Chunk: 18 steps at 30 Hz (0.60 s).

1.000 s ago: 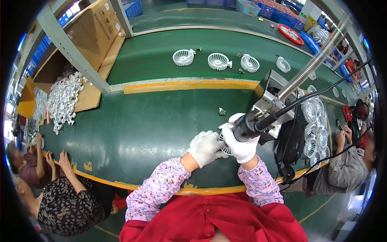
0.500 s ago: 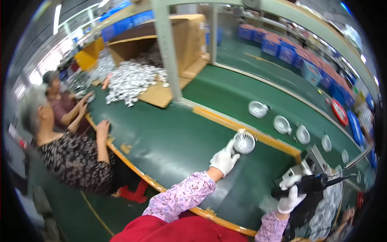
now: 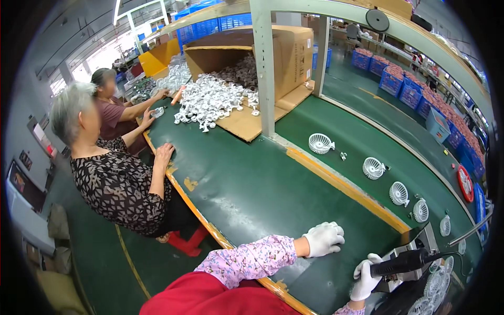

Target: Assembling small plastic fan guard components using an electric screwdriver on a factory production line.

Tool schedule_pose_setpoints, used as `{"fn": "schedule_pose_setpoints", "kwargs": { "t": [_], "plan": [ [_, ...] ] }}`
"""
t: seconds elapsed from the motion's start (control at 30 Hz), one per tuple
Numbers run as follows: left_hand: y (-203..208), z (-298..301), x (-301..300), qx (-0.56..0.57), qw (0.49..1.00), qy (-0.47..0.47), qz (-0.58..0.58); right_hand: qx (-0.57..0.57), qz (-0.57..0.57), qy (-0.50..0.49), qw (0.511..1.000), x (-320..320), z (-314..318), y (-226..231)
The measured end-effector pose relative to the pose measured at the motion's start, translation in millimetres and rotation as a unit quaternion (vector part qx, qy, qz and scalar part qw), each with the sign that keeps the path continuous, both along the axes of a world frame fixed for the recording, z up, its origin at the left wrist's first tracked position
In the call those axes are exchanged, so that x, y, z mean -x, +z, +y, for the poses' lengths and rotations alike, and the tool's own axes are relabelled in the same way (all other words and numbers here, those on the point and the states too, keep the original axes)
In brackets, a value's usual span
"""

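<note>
On my far left, a green floor point(image 3: 89, 247) with a yellow line point(image 3: 128, 257) lies behind two co-workers point(image 3: 115, 181), both at the near side of the green bench point(image 3: 236, 184). Past them a cardboard box point(image 3: 291, 63) gapes, white plastic parts point(image 3: 210, 100) spilling from it beside a pale metal post point(image 3: 264, 68). From that pile the top, shiny and scuffed in places, stretches broadly to my gloved left hand point(image 3: 323, 240), its fingers loosely bent and nothing visible in it; that side gives me the most room. A worn yellow edge point(image 3: 210, 228) bounds my side, an orange strip point(image 3: 346, 181) the far one. Beyond the strip, round white fan cages point(image 3: 374, 168) sit spaced along a green belt point(image 3: 294, 128). At the right, my gloved right hand point(image 3: 365, 277) is wrapped around the black power driver point(image 3: 404, 261), right by a metal fixture point(image 3: 428, 241), where stacked white cages point(image 3: 434, 286) crowd the space.
</note>
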State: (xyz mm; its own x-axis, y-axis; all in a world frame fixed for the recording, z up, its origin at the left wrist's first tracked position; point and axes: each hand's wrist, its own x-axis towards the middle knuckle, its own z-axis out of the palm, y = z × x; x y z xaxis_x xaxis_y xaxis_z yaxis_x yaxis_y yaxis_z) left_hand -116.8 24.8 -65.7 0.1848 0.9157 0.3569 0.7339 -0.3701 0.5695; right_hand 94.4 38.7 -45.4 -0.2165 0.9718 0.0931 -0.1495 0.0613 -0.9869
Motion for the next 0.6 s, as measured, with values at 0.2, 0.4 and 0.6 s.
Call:
{"fn": "schedule_pose_setpoints", "kwargs": {
  "t": [0.2,0.4,0.6],
  "plan": [
    [-1,5,4,-0.011,1.0,-0.011,0.001,0.042,0.01,-0.037,0.998,-1,-2,1],
    [-3,7,13,-0.042,0.999,-0.016,-0.002,0.072,0.014,-0.03,0.997,6,0,-2],
    [5,11,10,-0.06,0.998,-0.026,0.007,0.074,0.019,-0.028,0.997,6,2,-7]
  ]
}}
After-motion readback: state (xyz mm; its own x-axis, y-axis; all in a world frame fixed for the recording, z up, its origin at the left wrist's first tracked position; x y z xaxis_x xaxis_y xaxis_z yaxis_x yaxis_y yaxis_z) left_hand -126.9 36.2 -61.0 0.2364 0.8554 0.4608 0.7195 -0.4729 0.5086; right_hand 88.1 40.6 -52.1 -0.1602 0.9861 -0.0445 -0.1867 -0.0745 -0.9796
